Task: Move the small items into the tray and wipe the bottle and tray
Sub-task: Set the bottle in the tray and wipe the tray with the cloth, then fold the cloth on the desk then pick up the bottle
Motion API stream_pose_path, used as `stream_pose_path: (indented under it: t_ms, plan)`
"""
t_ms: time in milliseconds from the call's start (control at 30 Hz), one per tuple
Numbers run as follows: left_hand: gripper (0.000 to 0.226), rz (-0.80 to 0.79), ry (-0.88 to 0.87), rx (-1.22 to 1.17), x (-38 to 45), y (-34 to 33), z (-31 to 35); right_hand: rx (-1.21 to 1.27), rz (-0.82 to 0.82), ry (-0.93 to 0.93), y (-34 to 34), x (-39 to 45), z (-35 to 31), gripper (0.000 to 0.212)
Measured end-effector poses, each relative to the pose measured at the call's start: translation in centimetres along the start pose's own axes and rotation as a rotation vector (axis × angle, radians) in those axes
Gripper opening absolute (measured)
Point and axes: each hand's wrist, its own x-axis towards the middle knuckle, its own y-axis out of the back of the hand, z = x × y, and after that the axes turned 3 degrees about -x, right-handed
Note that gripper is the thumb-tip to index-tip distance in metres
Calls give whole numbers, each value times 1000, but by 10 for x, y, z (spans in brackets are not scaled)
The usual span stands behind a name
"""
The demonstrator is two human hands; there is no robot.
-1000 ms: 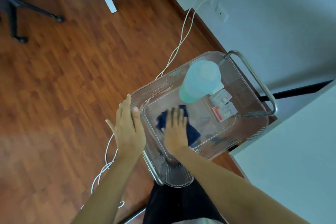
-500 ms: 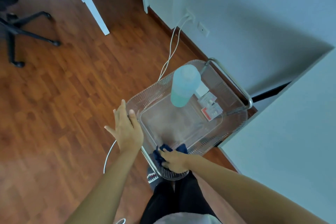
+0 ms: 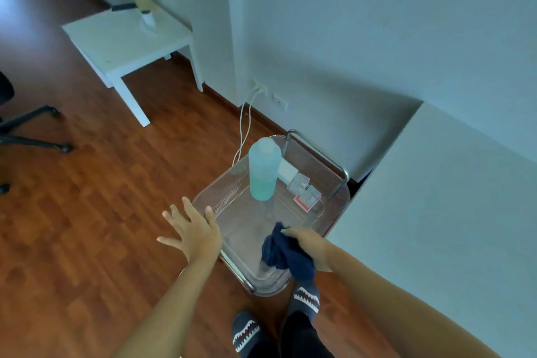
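Note:
A clear plastic tray (image 3: 244,229) sits on a metal mesh cart (image 3: 338,183) low in front of me. A pale teal bottle (image 3: 263,172) stands upright at the tray's far end. Beside it lie small items: a white box (image 3: 286,171), a clear packet (image 3: 299,183) and a red-edged packet (image 3: 307,199). My right hand (image 3: 312,247) is shut on a bunched dark blue cloth (image 3: 286,254), lifted over the tray's near right corner. My left hand (image 3: 193,231) is spread flat, fingers apart, its thumb side against the tray's left rim.
A white desk (image 3: 441,212) stands close on the right of the cart. A small white table (image 3: 125,41) stands by the far wall. An office chair base (image 3: 32,136) is at the left. White cables (image 3: 244,128) run from a wall socket. My slippered feet (image 3: 276,317) are below the cart.
My right hand slid the cloth from the tray's middle to its near end, bunched it and lifted it off the tray. My view tilted upward. The left hand stayed at the rim.

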Motion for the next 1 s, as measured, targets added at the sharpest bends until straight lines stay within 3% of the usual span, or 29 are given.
stream_pose_path:
  t_ms: [67,133,267,333,467,600,700,767,833,900,1000]
  plan:
    - [58,10,-217,25,-18,2,-1,347,64,46,13,-25,1,39]
    - [52,-124,-400,-120,-45,3,6,500,67,158,20,-50,-1,46]
    - [43,-858,-319,-681,-107,1,48,738,-23,320,31,-86,-1,52]
    - [41,-982,-308,-838,-122,-5,69,769,-25,405,41,-99,0,52]
    - [30,-940,-330,-968,-128,-4,114,779,-29,477,82,-126,9,62]
    - [24,-785,-629,-743,-145,-3,164,695,27,592,138,-158,28,60]
    - [15,-669,-988,-461,-165,-2,206,309,203,598,178,-184,44,80]
    - [10,-677,-1197,-280,-180,-4,235,-18,344,608,200,-198,48,105]
    - [11,-722,-1296,-96,-197,-8,260,-265,346,699,214,-210,43,112]
    - [11,-738,-1311,42,-210,-12,279,-466,308,751,225,-218,34,96]
    - [20,-755,-1240,94,-220,-11,294,-635,369,728,246,-227,28,44]
